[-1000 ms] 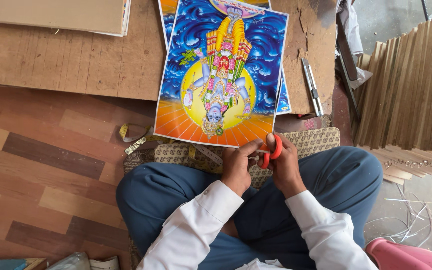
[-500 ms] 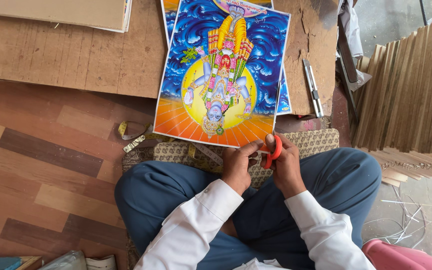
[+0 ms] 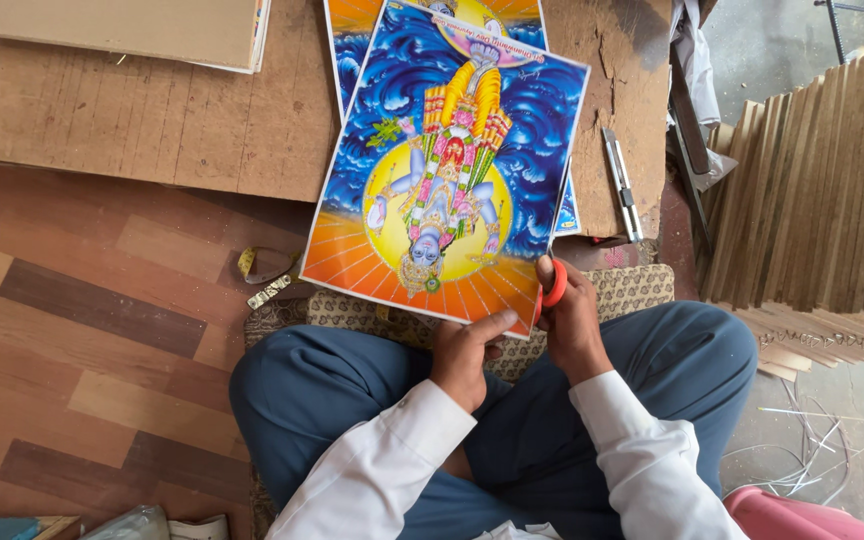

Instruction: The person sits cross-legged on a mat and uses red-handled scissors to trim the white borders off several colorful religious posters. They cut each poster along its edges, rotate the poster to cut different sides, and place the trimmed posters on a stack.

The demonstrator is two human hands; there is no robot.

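Wood-pattern floor (image 3: pixel 82 310), plywood board (image 3: pixel 152 120) | left hand (image 3: pixel 464 355) pinching poster (image 3: pixel 452 170) | right hand (image 3: pixel 570 315) gripping scissors (image 3: pixel 555 283)

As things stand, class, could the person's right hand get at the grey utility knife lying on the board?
Probably yes, but not freely: the right hand grips red-handled scissors at the poster's edge. The utility knife lies uncovered just beyond it.

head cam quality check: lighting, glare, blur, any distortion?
Head view: soft, even daylight with no hard shadows; mild sheen only on the glossy poster. Sharp throughout, with left hand, right hand and the red-handled scissors showing no visible motion blur. Wide-angle stretch at the edges: the stacked wooden strips fan outward.
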